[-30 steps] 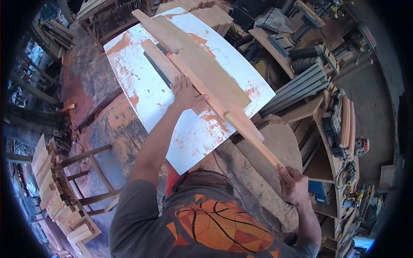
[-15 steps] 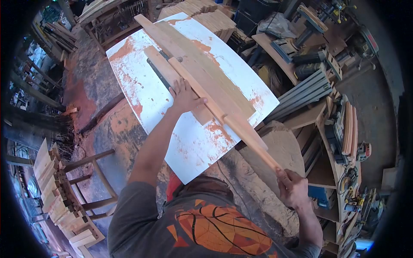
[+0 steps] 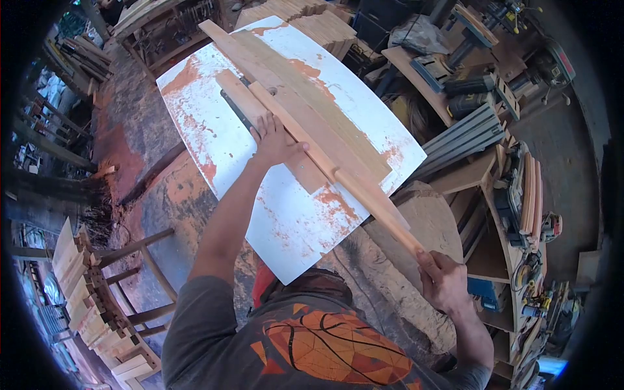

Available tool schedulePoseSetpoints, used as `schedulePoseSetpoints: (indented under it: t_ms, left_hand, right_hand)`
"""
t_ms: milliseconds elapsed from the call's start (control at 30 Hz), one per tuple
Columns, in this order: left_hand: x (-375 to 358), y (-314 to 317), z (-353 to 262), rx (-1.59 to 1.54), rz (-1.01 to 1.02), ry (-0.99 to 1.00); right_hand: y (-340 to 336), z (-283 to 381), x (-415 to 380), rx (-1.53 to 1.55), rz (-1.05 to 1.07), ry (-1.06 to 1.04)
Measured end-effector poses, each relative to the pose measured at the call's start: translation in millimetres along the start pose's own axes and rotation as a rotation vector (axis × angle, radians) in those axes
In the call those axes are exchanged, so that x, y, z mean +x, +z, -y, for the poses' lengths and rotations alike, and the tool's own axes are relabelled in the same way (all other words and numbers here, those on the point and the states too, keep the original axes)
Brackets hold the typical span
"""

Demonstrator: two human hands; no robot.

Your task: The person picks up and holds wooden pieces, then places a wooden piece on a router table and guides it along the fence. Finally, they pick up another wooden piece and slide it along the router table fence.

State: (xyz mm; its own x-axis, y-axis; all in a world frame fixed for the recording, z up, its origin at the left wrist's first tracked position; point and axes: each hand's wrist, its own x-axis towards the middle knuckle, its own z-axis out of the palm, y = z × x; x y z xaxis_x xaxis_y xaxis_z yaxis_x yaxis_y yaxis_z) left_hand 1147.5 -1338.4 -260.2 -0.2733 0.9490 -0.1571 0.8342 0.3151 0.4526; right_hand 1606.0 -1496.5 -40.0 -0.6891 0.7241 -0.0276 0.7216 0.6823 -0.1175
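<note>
A long, narrow wooden strip (image 3: 367, 194) lies diagonally across the white tabletop (image 3: 286, 250), its near end jutting past the edge. My right hand (image 3: 443, 281) is closed around that near end. Farther up, my left hand (image 3: 273, 142) rests spread, fingers over a short flat board (image 3: 304, 174) and thumb against the strip's side. Along the strip's far side runs a long wooden board (image 3: 296, 104). A dark slot or bar (image 3: 235, 109) shows beside the short board. Whatever lies beneath my left palm is hidden.
Reddish sawdust (image 3: 335, 201) is scattered over the tabletop. To the right are a log slab (image 3: 429, 224), metal bars (image 3: 455, 146) and shelves (image 3: 491, 263) with tools. Stacked wood pieces (image 3: 88, 299) stand at lower left, and more stacked boards (image 3: 318, 29) lie beyond the table.
The strip has slid slightly away from me, up and left along the long board. Both hands have shifted a little the same way, and the view has moved slightly.
</note>
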Motion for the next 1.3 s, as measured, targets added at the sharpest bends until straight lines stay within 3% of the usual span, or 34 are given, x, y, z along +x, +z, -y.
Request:
schedulePoseSetpoints:
  t_ms: [600,867,1067,1300]
  left_hand:
    - [26,-17,21,-0.006,-0.002,-0.01]
    - [42,-20,33,0.035,-0.002,-0.031]
    - [55,-23,46,-0.003,-0.021,-0.027]
    - [66,-35,55,0.012,-0.011,-0.029]
  right_hand:
    - [-6,14,41,-0.009,-0.052,-0.043]
    - [-7,20,56,-0.019,0.051,0.01]
    - [-7,26,73,0.001,-0.027,-0.039]
    - [-7,27,89,-0.031,0.036,-0.022]
